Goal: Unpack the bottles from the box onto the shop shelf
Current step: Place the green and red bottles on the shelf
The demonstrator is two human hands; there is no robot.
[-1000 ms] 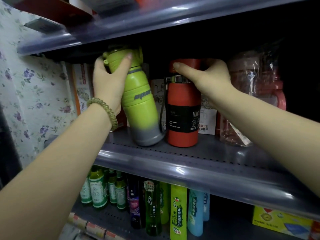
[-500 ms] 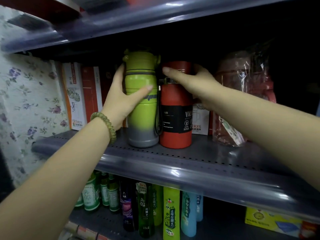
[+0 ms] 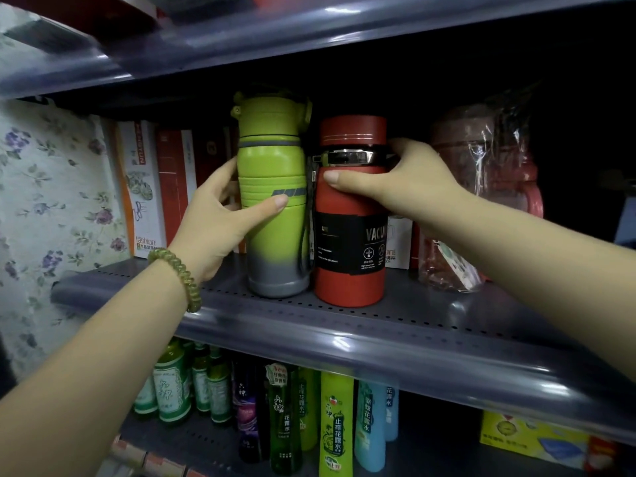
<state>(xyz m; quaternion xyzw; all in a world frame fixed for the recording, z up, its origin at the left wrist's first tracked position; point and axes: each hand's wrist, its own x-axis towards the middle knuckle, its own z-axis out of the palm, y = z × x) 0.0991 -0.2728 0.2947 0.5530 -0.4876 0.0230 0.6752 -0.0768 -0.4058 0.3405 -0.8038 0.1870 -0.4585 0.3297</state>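
Observation:
A lime-green bottle (image 3: 275,173) with a grey base stands upright on the grey perforated shelf (image 3: 430,315). My left hand (image 3: 220,218) grips its middle, thumb across the front and fingers behind. Touching its right side stands a red flask (image 3: 351,256) with a black label and a chrome ring. My right hand (image 3: 402,187) grips the flask just under that ring, thumb in front. No box is in view.
Boxed goods (image 3: 144,187) line the back left of the shelf. A red bottle in clear plastic wrap (image 3: 481,187) stands right of the flask. A shelf edge (image 3: 309,32) hangs overhead. Several small bottles (image 3: 337,425) fill the shelf below.
The green bottle went from tilted to upright against the red flask. My left hand slid from its cap down to its middle. My right hand moved from the flask's cap to below the ring.

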